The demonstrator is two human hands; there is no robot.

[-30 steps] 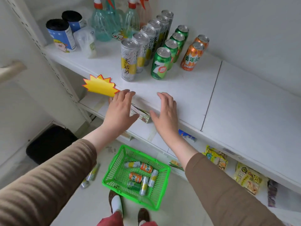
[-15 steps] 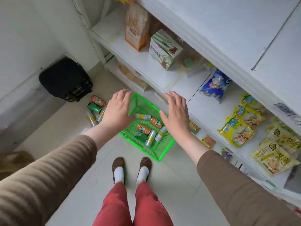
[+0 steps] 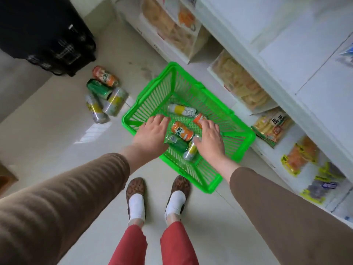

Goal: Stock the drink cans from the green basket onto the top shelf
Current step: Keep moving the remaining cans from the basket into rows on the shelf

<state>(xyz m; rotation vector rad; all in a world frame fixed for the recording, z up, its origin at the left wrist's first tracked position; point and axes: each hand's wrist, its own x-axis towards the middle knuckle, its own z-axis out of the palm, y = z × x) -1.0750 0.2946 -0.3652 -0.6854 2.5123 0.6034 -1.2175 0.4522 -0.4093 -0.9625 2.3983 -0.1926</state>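
The green basket sits on the floor in front of my feet. Several drink cans lie inside it: an orange can, a green can, a silver and yellow can, a white and yellow can and another orange can partly behind my fingers. My left hand hovers over the basket's left side with fingers extended, holding nothing. My right hand reaches over the cans on the right, fingers spread, thumb beside the silver and yellow can. The top shelf is out of view.
Several more cans lie on the floor left of the basket, near a black box. Lower shelves with snack packets run along the right. My feet stand just behind the basket.
My view has dropped from the top shelf down to the floor. Both hands have lowered from the shelf edge into the green basket, right above the cans.
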